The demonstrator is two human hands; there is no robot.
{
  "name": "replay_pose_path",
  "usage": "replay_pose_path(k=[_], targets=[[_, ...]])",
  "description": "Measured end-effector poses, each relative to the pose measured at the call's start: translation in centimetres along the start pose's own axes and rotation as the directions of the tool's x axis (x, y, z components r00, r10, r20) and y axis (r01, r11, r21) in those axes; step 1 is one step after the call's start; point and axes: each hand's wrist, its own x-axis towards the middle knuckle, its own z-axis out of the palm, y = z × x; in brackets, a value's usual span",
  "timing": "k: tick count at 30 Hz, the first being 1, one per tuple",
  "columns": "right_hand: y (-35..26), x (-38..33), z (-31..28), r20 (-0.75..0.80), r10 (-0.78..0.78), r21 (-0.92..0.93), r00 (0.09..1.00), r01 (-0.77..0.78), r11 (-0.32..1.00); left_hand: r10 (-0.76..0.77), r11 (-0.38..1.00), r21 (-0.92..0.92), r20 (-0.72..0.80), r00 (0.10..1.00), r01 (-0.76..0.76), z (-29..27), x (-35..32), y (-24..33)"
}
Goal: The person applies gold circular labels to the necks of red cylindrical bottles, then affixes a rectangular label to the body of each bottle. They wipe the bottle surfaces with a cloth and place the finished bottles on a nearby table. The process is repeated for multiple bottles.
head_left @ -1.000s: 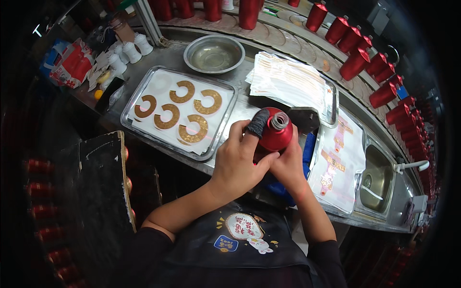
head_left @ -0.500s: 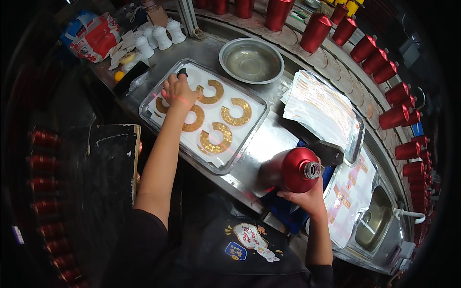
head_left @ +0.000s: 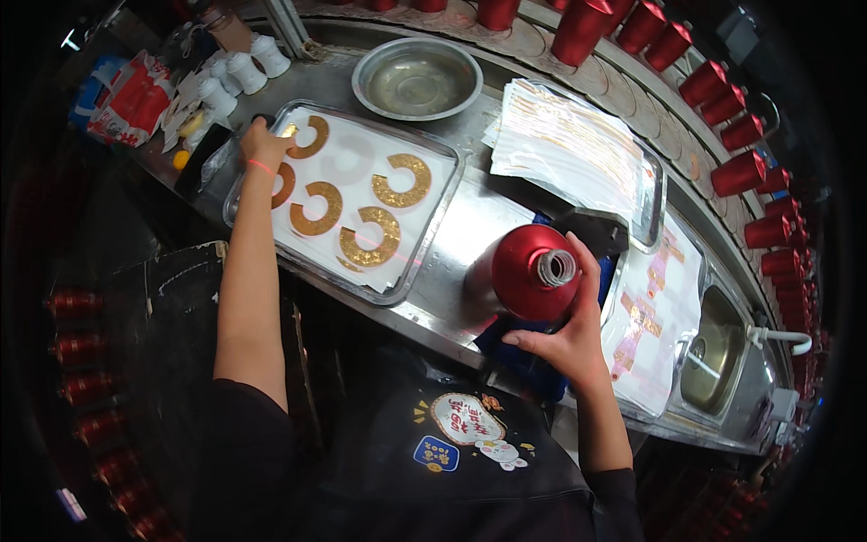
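A rimmed metal tray (head_left: pixel 432 237) holds a white sheet (head_left: pixel 348 104) with several gold C-shaped pieces, such as this flaky gold C (head_left: pixel 417 190). At the tray's far left corner, my left hand (head_left: pixel 260 149) is closed on the end of one gold C-shaped piece (head_left: pixel 317 137). A small dark thing shows at its fingertips; I cannot tell its kind. A pale grey C mark (head_left: pixel 348 161) shows on the sheet beside that piece. My right hand (head_left: pixel 578 339) wraps round a glossy red bottle (head_left: pixel 522 262), uncapped, its threaded bare-metal neck tilted toward me.
A metal basin (head_left: pixel 417 81) stands behind the tray. Stacked printed sheets (head_left: pixel 569 149) and more decal sheets (head_left: pixel 646 334) lie to the right, before a sink (head_left: pixel 713 361). Red bottles (head_left: pixel 578 32) line the curved rack behind. White cups (head_left: pixel 244 72) stand far left.
My left hand has drawn one gold C-shaped piece leftward, away from the pale mark. The right hand still grips the red bottle. The whole view has shifted.
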Motion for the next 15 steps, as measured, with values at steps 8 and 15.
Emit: replay_pose_path(k=[8,15], targets=[[-1.2,-0.1,1.7,-0.088,-0.09,-0.149,0.992,0.076,0.986,-0.046,0.988,0.123,-0.329,0.943,0.091,-0.4,-0.5,1.5],[0.7,2.2,0.7,0.059,-0.23,-0.009,0.971,0.231,0.973,0.147,0.931,-0.293,-0.244,0.959,-0.218,-6.0,-10.0,10.0]])
